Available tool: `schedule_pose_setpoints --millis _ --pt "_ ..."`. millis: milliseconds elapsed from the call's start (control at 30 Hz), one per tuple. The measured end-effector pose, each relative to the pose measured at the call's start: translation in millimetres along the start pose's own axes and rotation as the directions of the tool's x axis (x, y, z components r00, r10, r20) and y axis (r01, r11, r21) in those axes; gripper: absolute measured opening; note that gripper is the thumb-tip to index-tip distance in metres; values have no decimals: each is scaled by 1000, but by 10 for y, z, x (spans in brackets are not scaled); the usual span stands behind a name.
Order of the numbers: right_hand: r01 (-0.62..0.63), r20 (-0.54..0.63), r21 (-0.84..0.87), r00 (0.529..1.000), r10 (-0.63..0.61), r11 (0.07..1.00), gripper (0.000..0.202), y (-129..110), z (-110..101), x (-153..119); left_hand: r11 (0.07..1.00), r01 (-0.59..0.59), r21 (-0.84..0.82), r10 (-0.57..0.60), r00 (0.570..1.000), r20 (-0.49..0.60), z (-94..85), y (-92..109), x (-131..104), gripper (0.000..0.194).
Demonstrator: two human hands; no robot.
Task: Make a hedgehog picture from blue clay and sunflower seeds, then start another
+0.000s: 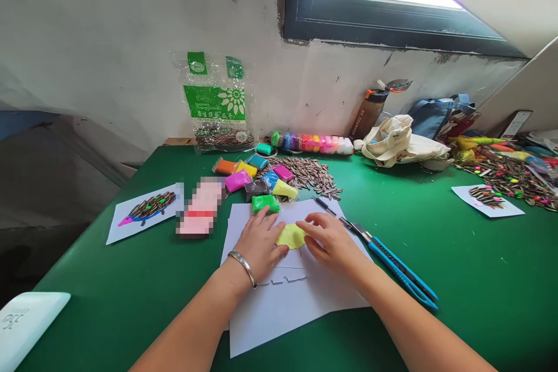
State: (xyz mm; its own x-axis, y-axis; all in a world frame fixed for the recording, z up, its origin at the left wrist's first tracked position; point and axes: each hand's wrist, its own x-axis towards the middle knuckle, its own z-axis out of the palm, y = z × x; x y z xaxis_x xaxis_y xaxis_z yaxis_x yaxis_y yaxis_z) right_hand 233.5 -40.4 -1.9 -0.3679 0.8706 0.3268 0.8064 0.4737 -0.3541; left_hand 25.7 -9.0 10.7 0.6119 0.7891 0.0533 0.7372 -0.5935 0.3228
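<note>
A flattened piece of yellow modelling clay lies on white paper in front of me. My left hand rests spread along its left side, thumb and fingertips at the clay's edge, a silver bangle on the wrist. From the right, my right hand touches the clay's edge with fingers apart and slightly bent. Drawn lines and a torn or cut paper edge show just below the clay. Right beyond my left fingertips sits a bright green clay packet.
Behind are several clay packets, a heap of sunflower seeds and a seed bag. A utility knife, blue scissors and pen lie right. Hedgehog pictures flank the workspace; a bottle stands behind.
</note>
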Motion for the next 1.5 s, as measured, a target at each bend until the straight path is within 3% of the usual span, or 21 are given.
schedule_pose_setpoints --millis 233,433,667,833,1000,1133,1300,1500 --pt "-39 75 -95 996 46 995 21 -105 46 92 1000 13 5 -13 999 29 -16 18 3 43" --pt "-108 120 -104 986 120 989 25 -154 1 107 1000 20 -20 -19 999 33 -42 17 11 44" --pt "-98 171 -127 978 119 987 24 -193 -29 136 999 -13 -32 14 1000 22 -60 -15 -3 42" --pt "-77 244 -63 966 90 995 26 -171 -126 260 998 -50 -34 48 997 -56 -21 -50 -7 36" --pt "-194 142 47 972 186 980 26 -150 -142 396 997 -70 -24 64 980 -186 1 -91 14 30" --pt "-179 119 80 978 169 981 24 -159 -103 494 999 -36 -39 21 945 -327 -2 -123 22 27" --pt "-125 92 36 988 122 991 26 -172 -89 796 997 39 -68 -65 893 -446 -65 -155 20 23" --pt "-49 193 -117 979 71 992 30 -292 22 1489 982 163 -96 -187 912 -365 -147 -183 26 22"
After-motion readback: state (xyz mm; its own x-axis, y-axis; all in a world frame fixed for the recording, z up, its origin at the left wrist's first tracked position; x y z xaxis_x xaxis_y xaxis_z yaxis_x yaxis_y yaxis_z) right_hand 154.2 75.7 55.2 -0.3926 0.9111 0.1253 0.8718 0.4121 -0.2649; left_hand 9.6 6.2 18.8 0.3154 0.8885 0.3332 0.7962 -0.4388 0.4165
